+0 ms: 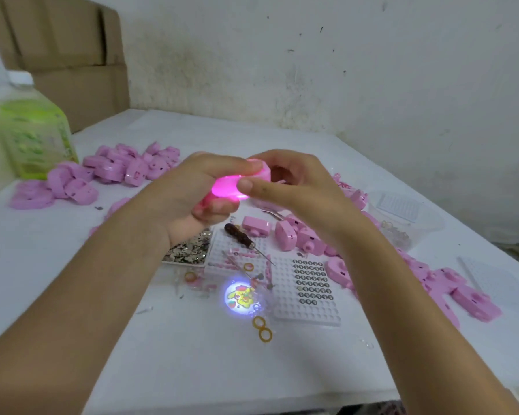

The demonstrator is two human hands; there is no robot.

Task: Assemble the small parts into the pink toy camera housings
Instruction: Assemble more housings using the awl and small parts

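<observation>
"While both hands meet at the centre of the frame, where is the pink toy camera (232, 187)?"

"Between them, held up off the table (177, 339). The left hand (189, 190) curls round its left end, thumb laid along the top. The right hand (294, 187) pinches its right end, thumb on the near face, fingers behind."

"Is it lit?"

"Yes, it glows bright pink beside the right thumb, and a round coloured picture (243, 296) shines on the table below the hands."

"And the other parts?"

"A pile of pink housings (123, 170) lies at upper left, near a green bottle (33, 136). Loose housings (450, 289) trail down the right side. A white tray of button cells (310, 287) sits just right of the picture, with a dark-handled awl (237, 232) up-left of it."
</observation>
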